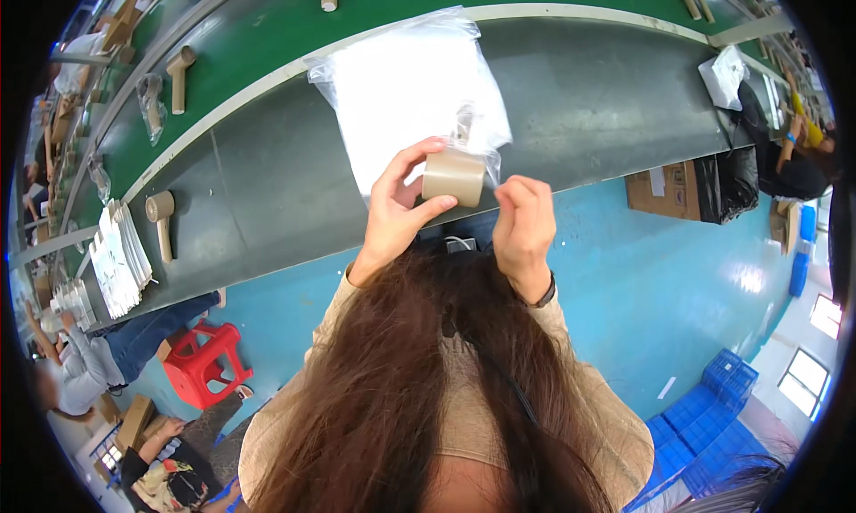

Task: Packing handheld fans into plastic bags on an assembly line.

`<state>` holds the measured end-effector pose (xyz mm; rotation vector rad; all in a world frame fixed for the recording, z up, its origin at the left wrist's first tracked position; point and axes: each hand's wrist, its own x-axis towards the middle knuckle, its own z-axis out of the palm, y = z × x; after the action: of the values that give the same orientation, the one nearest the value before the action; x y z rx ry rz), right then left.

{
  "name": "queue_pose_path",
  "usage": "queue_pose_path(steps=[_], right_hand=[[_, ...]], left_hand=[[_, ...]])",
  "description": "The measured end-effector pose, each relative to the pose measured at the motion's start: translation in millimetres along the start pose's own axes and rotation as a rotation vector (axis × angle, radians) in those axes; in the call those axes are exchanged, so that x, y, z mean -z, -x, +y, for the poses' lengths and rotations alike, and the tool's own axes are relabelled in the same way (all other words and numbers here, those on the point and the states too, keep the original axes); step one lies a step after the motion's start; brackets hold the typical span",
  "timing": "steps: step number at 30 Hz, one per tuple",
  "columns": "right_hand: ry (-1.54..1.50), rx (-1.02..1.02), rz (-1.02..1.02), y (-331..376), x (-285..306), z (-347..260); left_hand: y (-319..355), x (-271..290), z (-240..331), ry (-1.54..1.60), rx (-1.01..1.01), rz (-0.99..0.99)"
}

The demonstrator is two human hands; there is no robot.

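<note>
My left hand (397,201) grips a smooth beige cylinder (453,179) from its left side, thumb below and fingers above. The cylinder resembles the round heads of the handled beige devices around the bench. Just beyond it, a brownish piece (464,121) shows through clear plastic; whether the two are joined, I cannot tell. My right hand (524,223) is closed with curled fingers to the right of the cylinder, beside the plastic's edge. What it pinches, if anything, is hidden. A stack of white plastic bags (401,94) lies on the dark bench beyond both hands.
The dark bench (606,94) borders a green conveyor (267,36). On the left lie a handled beige device (162,219) and a stack of white papers (120,254). A red stool (209,361), a cardboard box (664,192) and blue crates (704,424) stand below. Other people are at both sides.
</note>
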<state>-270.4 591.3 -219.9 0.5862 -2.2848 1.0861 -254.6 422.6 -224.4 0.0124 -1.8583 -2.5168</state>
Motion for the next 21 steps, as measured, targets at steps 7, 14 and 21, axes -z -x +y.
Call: queue_pose_path(steps=[7,14,21], right_hand=[[-0.291,-0.101,-0.013,-1,-5,-6],[-0.322,-0.017,-0.19,-11,-5,0],[-0.266,0.029,-0.165,8,-9,12]], left_hand=[[-8,-12,6,0.009,0.088,0.036],[-15,-5,-1,-0.177,0.116,-0.136],[-14,-21,-23,-0.239,-0.11,0.109]])
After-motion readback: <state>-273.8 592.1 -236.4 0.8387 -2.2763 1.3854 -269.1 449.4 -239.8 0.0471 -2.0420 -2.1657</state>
